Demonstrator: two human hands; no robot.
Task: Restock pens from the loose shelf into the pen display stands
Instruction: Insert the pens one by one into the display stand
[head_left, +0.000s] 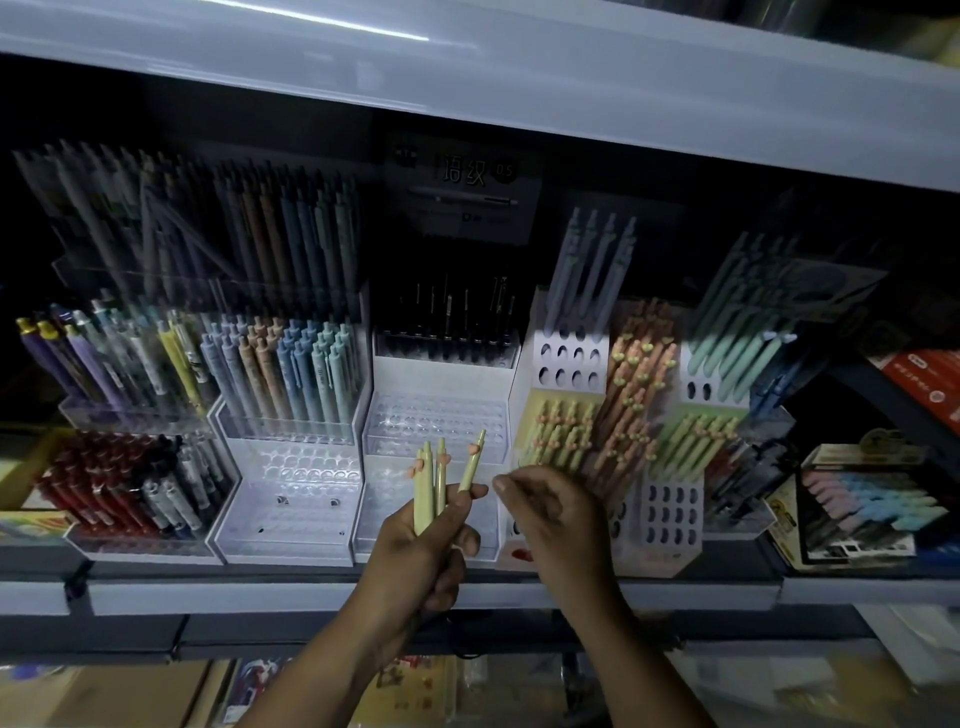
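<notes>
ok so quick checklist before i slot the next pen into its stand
1. Bunch secure: left hand grips the yellow-green pens. Ok.
2. One pen singled out: the single pen fans out to the right of the bunch. Ok.
3. Taking hand free: right hand holds nothing, its fingertip close to that pen but not gripping it. Ok.
4. Right stand found: the yellow stand holds matching pens with the same peach clips. Ok.
5. Free hole in that stand: hidden behind its pens. Cannot tell.
</notes>
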